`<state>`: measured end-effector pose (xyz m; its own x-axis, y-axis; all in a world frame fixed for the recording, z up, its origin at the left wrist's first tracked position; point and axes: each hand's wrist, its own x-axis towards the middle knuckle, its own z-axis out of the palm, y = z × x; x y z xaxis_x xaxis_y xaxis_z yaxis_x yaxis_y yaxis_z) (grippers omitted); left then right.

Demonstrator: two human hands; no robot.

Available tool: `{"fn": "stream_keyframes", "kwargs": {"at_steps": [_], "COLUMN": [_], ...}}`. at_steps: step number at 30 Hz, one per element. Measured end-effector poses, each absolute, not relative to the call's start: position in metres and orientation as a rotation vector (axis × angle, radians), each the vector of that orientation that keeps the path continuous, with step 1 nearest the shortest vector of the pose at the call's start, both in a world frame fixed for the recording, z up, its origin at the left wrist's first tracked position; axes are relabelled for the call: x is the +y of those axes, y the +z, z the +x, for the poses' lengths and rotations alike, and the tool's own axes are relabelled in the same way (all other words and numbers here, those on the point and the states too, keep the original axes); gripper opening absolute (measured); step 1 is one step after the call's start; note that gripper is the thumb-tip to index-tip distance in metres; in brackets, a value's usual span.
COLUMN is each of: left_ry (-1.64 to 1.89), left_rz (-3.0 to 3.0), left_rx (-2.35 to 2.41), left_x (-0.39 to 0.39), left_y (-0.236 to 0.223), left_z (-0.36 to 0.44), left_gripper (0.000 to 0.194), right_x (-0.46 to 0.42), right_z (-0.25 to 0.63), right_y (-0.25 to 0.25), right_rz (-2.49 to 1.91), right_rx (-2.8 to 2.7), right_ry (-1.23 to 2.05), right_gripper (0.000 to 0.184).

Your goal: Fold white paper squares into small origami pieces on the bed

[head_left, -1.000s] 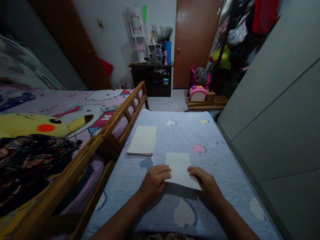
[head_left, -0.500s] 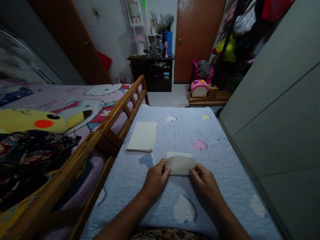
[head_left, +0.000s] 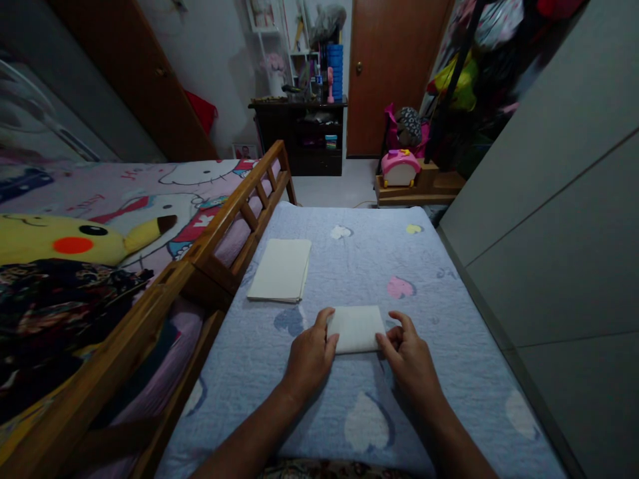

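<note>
A white folded sheet of paper (head_left: 356, 329) lies on the blue bed cover, just in front of me. My left hand (head_left: 312, 349) grips its left edge, thumb on the near corner and index finger at the far one. At the right edge, my right hand (head_left: 407, 346) pinches the near corner between thumb and curled fingers, its index finger raised off the paper. Further off to the left rests a stack of white paper (head_left: 280, 269), touched by neither hand.
The blue cover (head_left: 369, 253) has heart prints. A wooden bed rail (head_left: 234, 219) runs along the left, with a yellow plush toy (head_left: 64, 239) beyond it. A pale cabinet (head_left: 549, 266) borders the right. A dark dresser (head_left: 299, 140) and a pink toy case (head_left: 399, 169) stand behind.
The raised flap of the paper has come down flat over the rest of the sheet. My right index finger has lifted from the edge. The view has tilted slightly downward.
</note>
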<state>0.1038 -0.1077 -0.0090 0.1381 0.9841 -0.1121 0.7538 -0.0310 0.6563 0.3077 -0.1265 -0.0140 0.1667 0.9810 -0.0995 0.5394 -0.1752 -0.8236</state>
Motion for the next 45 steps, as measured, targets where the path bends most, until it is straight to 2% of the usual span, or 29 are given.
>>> {"fn": "stream_keyframes", "kwargs": {"at_steps": [4,10,19,34,45], "left_ry": [0.526,0.545,0.521,0.436,0.238], "left_rz": [1.91,2.043,2.169,2.236,2.351], "left_rx": [1.61,1.57,1.592,1.637,1.721], "left_x": [-0.107,-0.108,-0.111,-0.109,-0.112], "left_y": [-0.011,-0.016,-0.022,-0.025,-0.024], "left_z": [0.103,0.103,0.1,0.101,0.105], "left_gripper": [0.027,0.024,0.025,0.028,0.035], "right_x": [-0.123,-0.122,-0.125,-0.124,-0.124], "right_z": [0.31,0.306,0.304,0.305,0.305], "right_y": [-0.012,-0.011,-0.013,-0.013,-0.016], "right_rz": [-1.819,-1.922,-1.976,-1.981,-2.0], "right_rx": [-1.461,-1.593,-1.678,-1.698,-1.714], "right_ry": [0.964,0.848,0.692,0.659,0.667], "right_gripper": [0.04,0.023,0.021,0.022,0.025]}}
